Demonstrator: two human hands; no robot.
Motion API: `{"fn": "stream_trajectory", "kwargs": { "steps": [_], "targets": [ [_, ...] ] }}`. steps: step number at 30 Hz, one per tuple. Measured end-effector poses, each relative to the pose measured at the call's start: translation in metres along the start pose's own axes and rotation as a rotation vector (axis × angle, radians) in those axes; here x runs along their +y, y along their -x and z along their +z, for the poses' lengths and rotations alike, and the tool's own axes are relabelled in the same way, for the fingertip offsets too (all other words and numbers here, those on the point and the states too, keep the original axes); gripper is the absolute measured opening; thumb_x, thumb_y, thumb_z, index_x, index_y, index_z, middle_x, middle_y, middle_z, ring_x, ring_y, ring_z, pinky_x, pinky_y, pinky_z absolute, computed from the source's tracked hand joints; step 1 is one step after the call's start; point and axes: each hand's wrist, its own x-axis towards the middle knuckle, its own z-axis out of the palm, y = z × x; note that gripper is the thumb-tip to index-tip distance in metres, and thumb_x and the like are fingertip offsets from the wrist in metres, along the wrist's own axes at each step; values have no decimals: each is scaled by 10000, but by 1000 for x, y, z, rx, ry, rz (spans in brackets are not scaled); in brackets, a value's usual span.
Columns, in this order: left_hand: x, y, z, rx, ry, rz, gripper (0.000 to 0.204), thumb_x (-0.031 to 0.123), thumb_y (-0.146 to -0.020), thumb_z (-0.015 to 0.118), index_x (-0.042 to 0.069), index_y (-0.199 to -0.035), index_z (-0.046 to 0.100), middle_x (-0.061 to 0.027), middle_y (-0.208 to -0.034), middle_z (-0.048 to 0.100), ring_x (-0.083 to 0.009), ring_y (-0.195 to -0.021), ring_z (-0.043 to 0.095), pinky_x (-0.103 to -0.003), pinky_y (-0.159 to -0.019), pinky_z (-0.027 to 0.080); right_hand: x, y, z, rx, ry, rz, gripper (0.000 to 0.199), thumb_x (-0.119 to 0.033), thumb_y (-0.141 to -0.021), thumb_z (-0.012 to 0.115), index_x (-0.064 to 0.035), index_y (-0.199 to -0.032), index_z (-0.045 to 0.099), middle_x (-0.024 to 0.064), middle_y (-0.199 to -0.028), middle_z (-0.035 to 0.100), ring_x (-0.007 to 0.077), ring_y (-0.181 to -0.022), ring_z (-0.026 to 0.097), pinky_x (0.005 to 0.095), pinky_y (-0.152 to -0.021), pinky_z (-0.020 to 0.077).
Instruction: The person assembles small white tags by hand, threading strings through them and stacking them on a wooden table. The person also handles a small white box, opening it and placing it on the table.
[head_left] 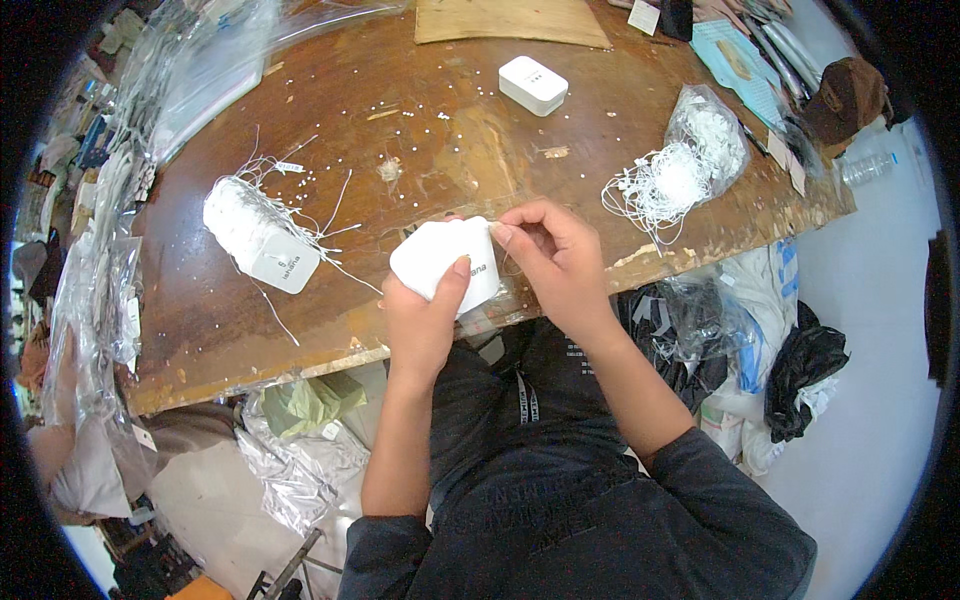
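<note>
My left hand [425, 320] grips a stack of white hang tags [440, 255] above the front edge of the table, thumb across the top tag. At the stack's upper right corner, my right hand [560, 260] pinches with thumb and forefinger; whatever is between those fingertips is too small to make out. Left of my hands lies a fanned pile of strung white hang tags [245, 225], their strings trailing over the wood. To the right, a tangle of white tag strings [665, 180] spills beside a clear plastic bag [715, 130] filled with more white strings.
The worn brown wooden table [400, 170] carries scattered white specks. A small white box [533, 85] stands toward the back, near a brown board [510, 20]. Plastic-wrapped packages [200, 100] line the left edge. A plastic bottle [868, 168] lies off at the right; bags [700, 330] crowd under the table.
</note>
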Motion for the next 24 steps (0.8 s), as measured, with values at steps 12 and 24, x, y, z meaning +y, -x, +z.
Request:
{"fn": "stream_trajectory", "kwargs": {
  "steps": [12, 24],
  "targets": [
    [0, 7, 2, 28, -196, 29, 282, 99, -858, 736, -32, -1087, 637, -53, -988, 680, -77, -879, 598, -245, -761, 491, 0, 0, 13, 0, 276, -317, 41, -32, -911, 571, 4, -909, 551, 141, -820, 545, 290, -703, 541, 358, -643, 444],
    [-4, 3, 11, -11, -1179, 931, 311, 86, -685, 690, 149, -990, 694, -42, -925, 603, -253, -886, 597, -373, -751, 475, -6, 3, -19, -105, -308, 308, 214, -183, -960, 609, -21, -821, 621, -44, -743, 601, 30, -674, 507, 261, -600, 436]
  ]
}}
